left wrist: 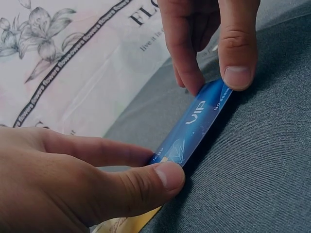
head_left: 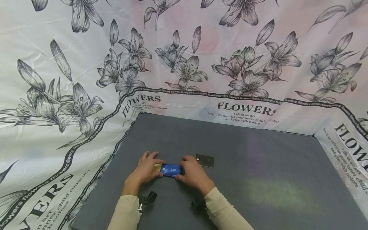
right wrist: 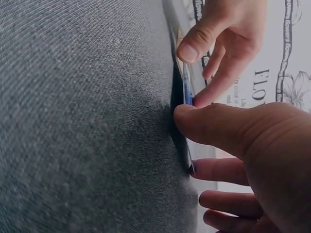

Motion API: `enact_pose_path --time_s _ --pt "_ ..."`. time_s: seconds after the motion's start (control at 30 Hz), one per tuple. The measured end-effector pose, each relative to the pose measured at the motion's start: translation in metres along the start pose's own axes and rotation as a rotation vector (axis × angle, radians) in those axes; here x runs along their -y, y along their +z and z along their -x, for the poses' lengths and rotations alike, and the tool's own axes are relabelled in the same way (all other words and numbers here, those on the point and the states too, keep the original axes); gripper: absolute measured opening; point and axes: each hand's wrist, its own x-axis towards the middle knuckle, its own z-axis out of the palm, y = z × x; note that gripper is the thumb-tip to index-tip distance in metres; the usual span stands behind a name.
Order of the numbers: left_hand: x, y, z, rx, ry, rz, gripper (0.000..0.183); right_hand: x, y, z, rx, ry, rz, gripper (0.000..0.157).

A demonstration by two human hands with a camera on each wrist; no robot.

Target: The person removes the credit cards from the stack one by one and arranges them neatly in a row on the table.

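A blue card marked VIP (head_left: 171, 170) lies between the two hands, a little above the grey cloth in the wrist views. My left hand (head_left: 146, 168) pinches its left end between thumb and fingers. At the opposite end, my right hand (head_left: 195, 174) pinches the card by its edges. Under the left hand a yellow card (head_left: 157, 168) shows in part, the rest covered by the hand and the blue card. Just beyond the right hand's fingers lies a black card (head_left: 205, 160) with a small chip, flat on the cloth.
Dark grey cloth (head_left: 258, 166) covers the table. White sheeting printed with flowers and lettering (head_left: 184, 64) rises along the back and both sides. Dark straps (head_left: 148, 198) sit at the wrists, below cream sleeves (head_left: 125, 212).
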Motion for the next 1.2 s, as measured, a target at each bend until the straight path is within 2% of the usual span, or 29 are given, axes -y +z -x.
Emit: enact_pose_path --time_s 0.3,0.37,0.67,0.83,1.07,1.2 --pt "0.003 0.004 0.001 -0.054 0.026 0.013 0.045 0.005 0.003 0.0 0.009 0.048 0.037 0.049" --pt "0.008 0.008 0.001 -0.067 0.043 0.018 0.046 0.006 0.004 0.001 0.001 0.047 0.039 0.048" --pt "0.006 0.004 0.001 -0.043 0.002 0.004 0.045 0.007 0.006 -0.001 -0.012 0.036 0.075 0.048" --pt "0.007 0.004 0.0 -0.035 0.004 0.001 0.046 0.007 0.008 -0.001 -0.013 0.044 0.078 0.049" --pt "0.029 0.022 -0.009 -0.076 0.054 0.08 0.05 0.006 0.01 0.0 -0.024 0.046 0.072 0.05" --pt "0.039 0.031 -0.015 -0.093 0.065 0.069 0.053 0.006 0.011 0.0 -0.031 0.045 0.069 0.051"
